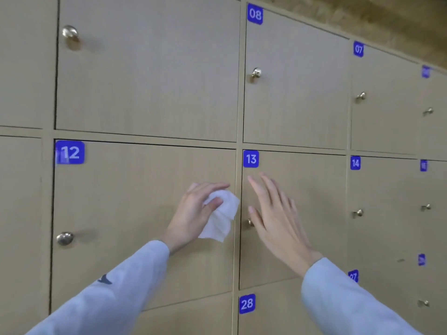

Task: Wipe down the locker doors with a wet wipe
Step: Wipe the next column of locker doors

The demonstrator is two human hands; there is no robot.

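Tan locker doors fill the frame, blue number tags and brass knobs all over. Our left hand (193,213) reaches up mid-frame in front of door 12 (135,213), fingers curled and pinching a crumpled white wet wipe (221,218) near that door's right edge. Our right hand (275,218) stretches toward door 13 (314,201), fingers straight, slightly spread, holding nothing.

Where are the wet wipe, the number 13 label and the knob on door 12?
wet wipe (221,217), head view, middle of cloth.
number 13 label (250,158), head view, on digits.
door 12 knob (64,238), head view, rounded face.
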